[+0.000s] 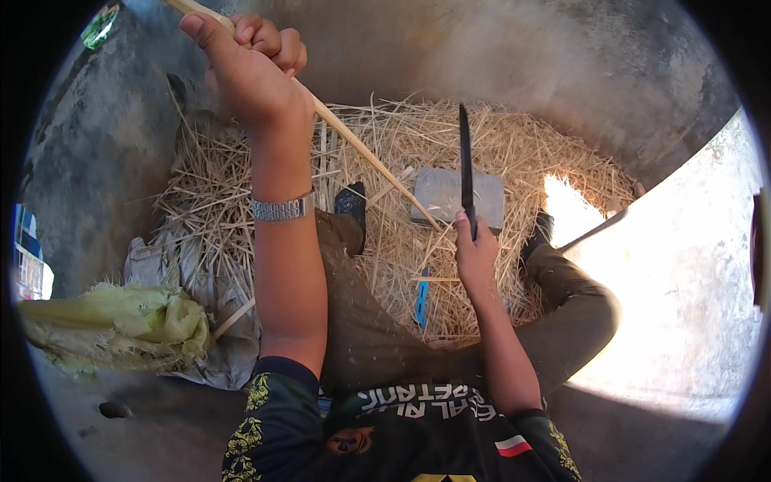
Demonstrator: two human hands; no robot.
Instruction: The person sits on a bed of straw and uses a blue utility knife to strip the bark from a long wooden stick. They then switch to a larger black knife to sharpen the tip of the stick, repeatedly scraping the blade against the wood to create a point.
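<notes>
I watch through the left fisheye of a head-worn pair, facing down and forward past the shirt (393,442) and legs (369,321). It sits close enough that the left hand (261,76) looms large, and spans the straw (393,253) from near edge to far edge by the wall (450,56).

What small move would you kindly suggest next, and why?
Perhaps bring the knife to the stick, near its lower end: the left hand holds the stick slantwise, and the right hand holds the knife beside that end, apparently not touching.
</notes>
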